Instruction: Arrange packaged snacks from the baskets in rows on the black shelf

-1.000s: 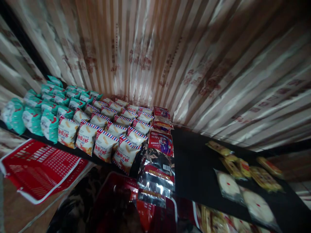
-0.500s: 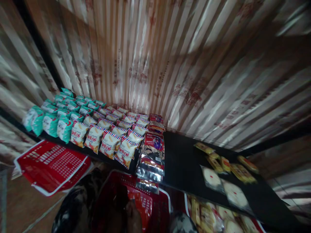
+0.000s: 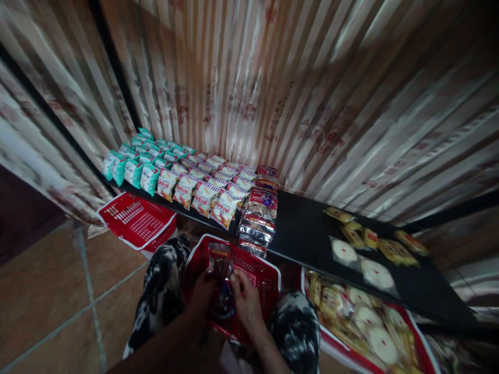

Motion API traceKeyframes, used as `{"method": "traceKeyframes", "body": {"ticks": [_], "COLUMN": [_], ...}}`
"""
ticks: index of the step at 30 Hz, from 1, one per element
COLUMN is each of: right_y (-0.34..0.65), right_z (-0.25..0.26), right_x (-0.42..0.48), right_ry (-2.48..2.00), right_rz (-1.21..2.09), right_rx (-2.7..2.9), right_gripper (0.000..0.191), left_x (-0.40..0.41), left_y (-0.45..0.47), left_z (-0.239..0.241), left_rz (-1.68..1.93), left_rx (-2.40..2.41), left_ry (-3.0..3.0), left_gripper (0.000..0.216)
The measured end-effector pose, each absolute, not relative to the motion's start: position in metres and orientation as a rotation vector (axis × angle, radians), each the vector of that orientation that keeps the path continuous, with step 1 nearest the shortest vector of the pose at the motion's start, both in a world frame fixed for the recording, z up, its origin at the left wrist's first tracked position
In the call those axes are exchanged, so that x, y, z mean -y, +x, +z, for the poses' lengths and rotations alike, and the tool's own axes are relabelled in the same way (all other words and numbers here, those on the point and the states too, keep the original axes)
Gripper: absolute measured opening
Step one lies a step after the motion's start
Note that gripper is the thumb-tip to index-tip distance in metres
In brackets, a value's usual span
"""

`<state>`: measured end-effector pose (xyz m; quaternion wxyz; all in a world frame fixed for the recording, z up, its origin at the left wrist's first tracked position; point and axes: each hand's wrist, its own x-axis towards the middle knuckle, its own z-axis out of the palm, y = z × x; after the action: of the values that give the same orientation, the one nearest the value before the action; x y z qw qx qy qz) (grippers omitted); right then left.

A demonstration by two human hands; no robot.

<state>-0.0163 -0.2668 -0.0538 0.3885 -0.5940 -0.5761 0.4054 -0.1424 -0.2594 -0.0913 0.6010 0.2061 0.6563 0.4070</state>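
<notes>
A dark red and brown snack packet (image 3: 221, 259) is held upright between my two hands, above the red basket (image 3: 268, 275) at my knees. My left hand (image 3: 202, 293) is closed on the packet's left side, its fingers mostly in shadow. My right hand (image 3: 245, 296) pinches the right edge, thumb and fingers together. Something dark and purplish, perhaps more of such packets, lies below in the basket. Just beyond, at the front of the black shelf (image 3: 296, 223), overlapping red and silver packets (image 3: 259, 213) form a row running to the back.
White shrimp-chip bags (image 3: 205, 197) and teal bags (image 3: 132, 171) stand in rows on the shelf's left. Yellow packs (image 3: 393, 252) and round white packs (image 3: 376, 275) lie to the right. Red baskets stand at left (image 3: 144, 221) and right (image 3: 323, 332), the latter full. A striped curtain (image 3: 249, 93) hangs behind.
The view has turned left and shifted, so the shelf appears further right and higher. My hands have risen from low inside the basket, bringing up a snack packet.
</notes>
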Motion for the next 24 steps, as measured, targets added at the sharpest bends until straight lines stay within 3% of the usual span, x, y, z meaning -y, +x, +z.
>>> {"method": "traceKeyframes", "body": {"ticks": [7,13,17,21,24], "right_y": [-0.011,0.009,0.025,0.034,0.04], "right_z": [-0.012,0.013,0.029,0.044,0.049], "right_x": [0.267,0.273,0.279,0.276,0.269], "right_ry": [-1.461,-1.492,-1.509,-1.384,-1.232], "right_rz": [1.007,0.989,0.666,0.159,0.153], "right_rx": [1.245,1.131,1.348,1.731,1.891], "right_gripper": [0.035,0.048,0.041,0.039,0.034], "left_x": [0.274,0.258,0.241,0.223,0.213], "left_y": [-0.15,-0.159,-0.164,-0.159,-0.15], "left_z": [-0.032,0.025,0.058,0.083,0.092], "left_rz": [1.0,0.952,0.905,0.818,0.772], "left_rx": [-1.245,-0.969,-1.017,-0.996,-0.974], "left_ry": [0.66,0.625,0.634,0.75,0.737], "left_gripper": [0.022,0.059,0.086,0.053,0.031]}}
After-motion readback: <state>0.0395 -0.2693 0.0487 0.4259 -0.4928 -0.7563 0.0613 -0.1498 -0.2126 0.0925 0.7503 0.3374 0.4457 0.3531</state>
